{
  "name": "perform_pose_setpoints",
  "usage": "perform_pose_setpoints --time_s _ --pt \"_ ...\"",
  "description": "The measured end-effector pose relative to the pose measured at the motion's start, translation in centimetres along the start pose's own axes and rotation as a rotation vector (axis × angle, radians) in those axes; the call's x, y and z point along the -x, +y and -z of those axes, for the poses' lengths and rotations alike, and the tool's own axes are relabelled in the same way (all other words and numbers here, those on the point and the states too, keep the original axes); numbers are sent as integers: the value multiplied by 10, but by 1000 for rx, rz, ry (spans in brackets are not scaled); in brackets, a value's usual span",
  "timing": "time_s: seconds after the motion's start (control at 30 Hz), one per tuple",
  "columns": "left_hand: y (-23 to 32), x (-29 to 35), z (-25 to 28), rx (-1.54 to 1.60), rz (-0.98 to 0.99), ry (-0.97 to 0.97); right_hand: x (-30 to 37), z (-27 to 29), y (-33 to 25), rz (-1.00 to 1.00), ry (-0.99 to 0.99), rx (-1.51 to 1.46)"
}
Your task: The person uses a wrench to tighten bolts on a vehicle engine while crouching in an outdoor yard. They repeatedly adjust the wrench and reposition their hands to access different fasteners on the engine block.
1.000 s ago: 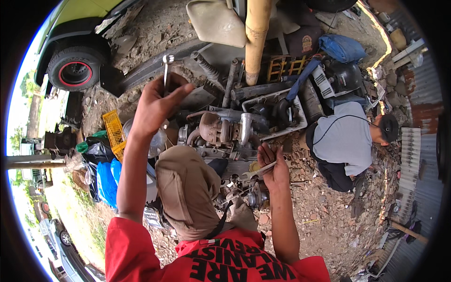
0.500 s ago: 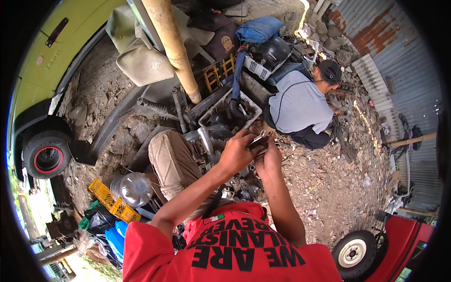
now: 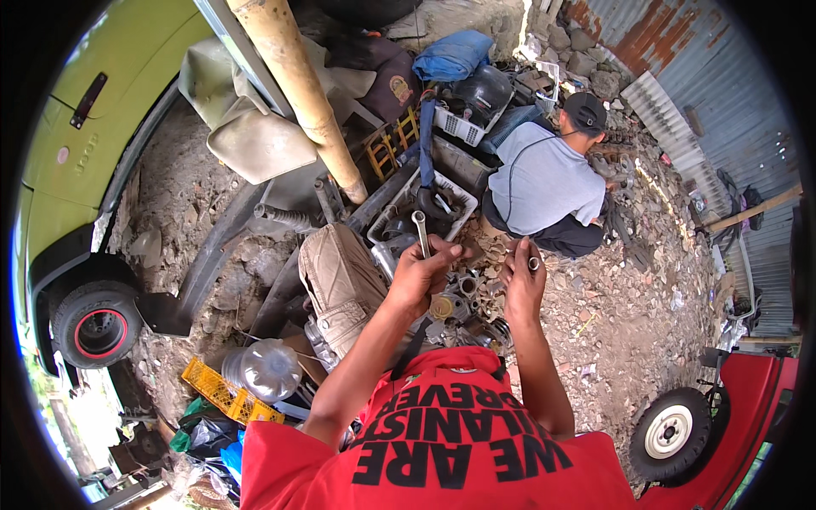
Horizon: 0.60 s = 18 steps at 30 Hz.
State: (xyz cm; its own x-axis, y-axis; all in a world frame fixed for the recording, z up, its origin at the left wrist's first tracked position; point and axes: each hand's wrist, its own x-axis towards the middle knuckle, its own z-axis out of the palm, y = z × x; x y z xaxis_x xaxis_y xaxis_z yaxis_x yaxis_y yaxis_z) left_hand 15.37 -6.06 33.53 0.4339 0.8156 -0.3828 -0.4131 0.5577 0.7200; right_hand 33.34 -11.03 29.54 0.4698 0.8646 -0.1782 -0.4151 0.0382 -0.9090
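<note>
My left hand (image 3: 425, 276) is closed around a metal wrench (image 3: 420, 234), whose ring end points up and away from me. To its right, my right hand (image 3: 521, 279) pinches a small round metal piece (image 3: 534, 263) with a hole in its end; the fingers hide most of it. A gap separates the two hands. Below and between them, greasy metal engine parts (image 3: 463, 310) lie on the ground in front of me. The fit of the small piece to any of these parts cannot be seen.
A person in a grey shirt (image 3: 544, 183) crouches ahead on the rubble. White crates (image 3: 466, 127) of parts stand beyond my hands. A bamboo pole (image 3: 310, 102) rises at left, near a green vehicle (image 3: 127, 68). A yellow crate (image 3: 225, 395) and clear jug (image 3: 270, 371) sit near-left.
My hands were together over small metal pieces and have now moved apart. The wrench stands out clearly in my left hand. The whole view has shifted slightly.
</note>
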Motion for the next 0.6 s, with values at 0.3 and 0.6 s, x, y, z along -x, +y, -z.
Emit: perform_pose_setpoints --time_s 0.3,0.6 --pt "-13 32 -13 252 82 10 51 -18 -43 18 -215 179" --pt "-9 53 8 569 66 -298 83 -34 -84 324 -282 334"
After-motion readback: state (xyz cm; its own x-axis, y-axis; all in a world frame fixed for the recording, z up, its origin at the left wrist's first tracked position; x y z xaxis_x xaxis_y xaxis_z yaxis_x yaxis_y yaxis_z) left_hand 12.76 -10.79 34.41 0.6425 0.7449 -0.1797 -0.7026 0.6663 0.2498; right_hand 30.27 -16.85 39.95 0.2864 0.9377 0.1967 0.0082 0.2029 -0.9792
